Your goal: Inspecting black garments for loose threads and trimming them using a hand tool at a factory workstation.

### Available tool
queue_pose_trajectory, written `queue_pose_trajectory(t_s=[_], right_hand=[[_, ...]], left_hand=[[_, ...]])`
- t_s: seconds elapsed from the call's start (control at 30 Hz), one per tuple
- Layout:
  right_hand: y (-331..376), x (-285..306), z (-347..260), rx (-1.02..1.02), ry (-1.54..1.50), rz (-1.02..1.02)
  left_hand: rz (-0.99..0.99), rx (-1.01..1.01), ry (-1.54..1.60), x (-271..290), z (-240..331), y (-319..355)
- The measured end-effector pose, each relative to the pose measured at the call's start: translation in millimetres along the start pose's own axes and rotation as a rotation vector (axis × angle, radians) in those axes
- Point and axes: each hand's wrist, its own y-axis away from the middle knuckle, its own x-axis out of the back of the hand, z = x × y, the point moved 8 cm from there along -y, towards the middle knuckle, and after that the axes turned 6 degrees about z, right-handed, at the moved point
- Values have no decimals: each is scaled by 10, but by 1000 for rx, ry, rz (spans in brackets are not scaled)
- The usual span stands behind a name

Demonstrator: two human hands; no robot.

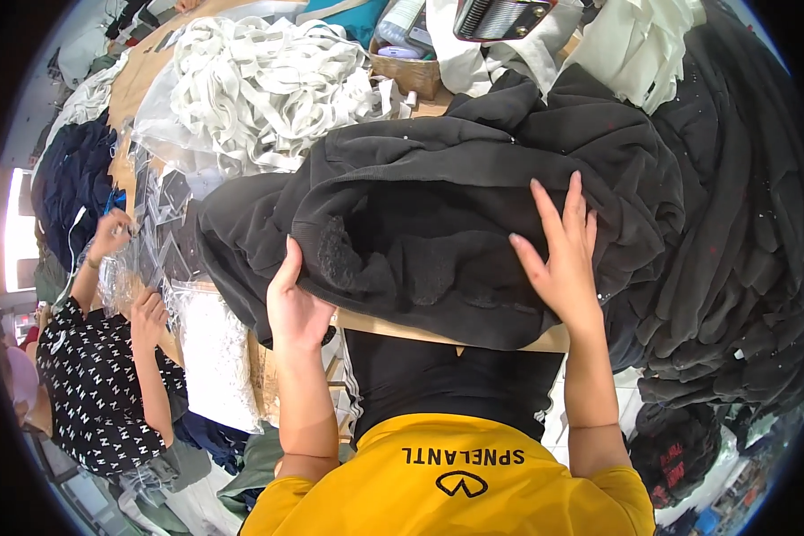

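Note:
A black sweatshirt [473, 241] lies bunched across the table edge in front of me, its wide ribbed hem gaping toward me. Fuzzy lining shows inside the opening near its left end. My left hand [297, 304] grips the hem at that left end, thumb on top and fingers tucked beneath the cloth, partly hidden. On the right side of the opening rests my right hand [561, 259], its fingers spread apart over the fabric without pinching it.
White elastic bands [259, 85] lie heaped behind the sweatshirt. A brown basket [411, 73] stands at the back. Dark garments [732, 232] pile up at right. On the left, a co-worker's hands [112, 232] work near clear plastic bags, beside a white-filled bag [219, 353].

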Motion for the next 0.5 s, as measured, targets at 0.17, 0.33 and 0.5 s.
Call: queue_pose_trajectory(t_s=[0.17, 0.33, 0.5], right_hand=[[-131, -86, 158, -8, 20, 12], [-301, 206, 315, -120, 377, 236], [-703, 683, 711, 69, -142, 316]], left_hand=[[65, -42, -48, 82, -69, -4], [112, -138, 11, 233, 135, 77], [-66, -552, -382, 220, 912, 278]])
